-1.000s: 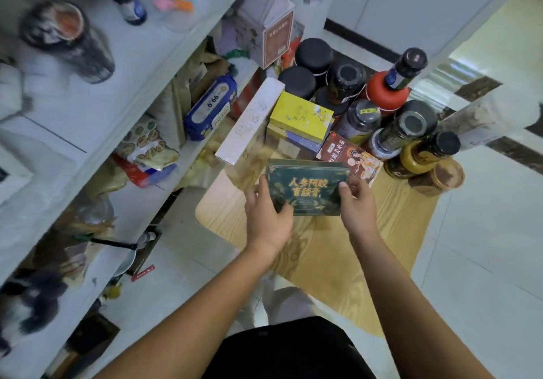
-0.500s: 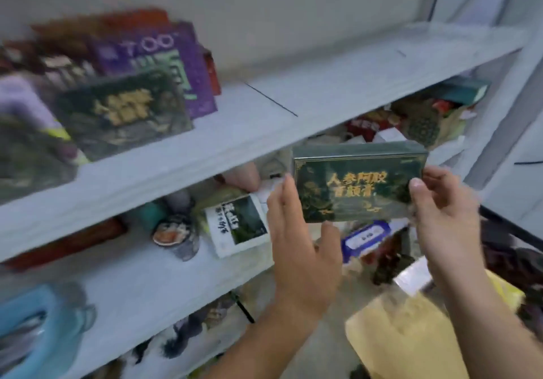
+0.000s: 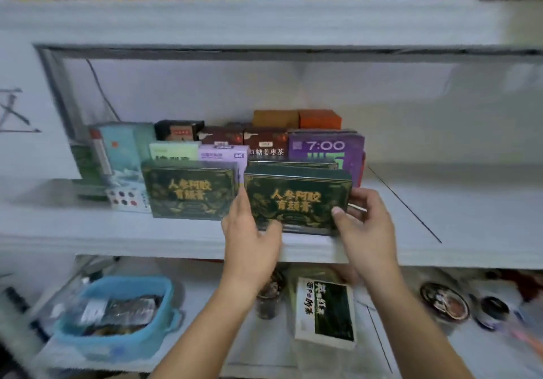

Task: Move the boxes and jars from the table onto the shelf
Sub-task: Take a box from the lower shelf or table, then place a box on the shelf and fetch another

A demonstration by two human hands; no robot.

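A dark green box with gold lettering [image 3: 296,199] stands upright on the white middle shelf [image 3: 440,211], near its front edge. My left hand [image 3: 252,240] grips its left end and my right hand [image 3: 364,226] grips its right end. A matching green box [image 3: 188,192] stands just to its left on the same shelf. Behind them stand several boxes, among them a purple box marked 7:00 [image 3: 326,148] and a dark red box [image 3: 266,143]. The table is out of view.
The shelf's right part is bare white board. The shelf above [image 3: 264,20] hangs low over the boxes. On the lower shelf sit a blue basket [image 3: 117,317], a white-and-green packet [image 3: 326,311], a small jar [image 3: 269,299] and round tins [image 3: 445,300].
I have lifted the green box off the table, turned to the shelf and brought it up beside the matching box; it now stands on the middle shelf.
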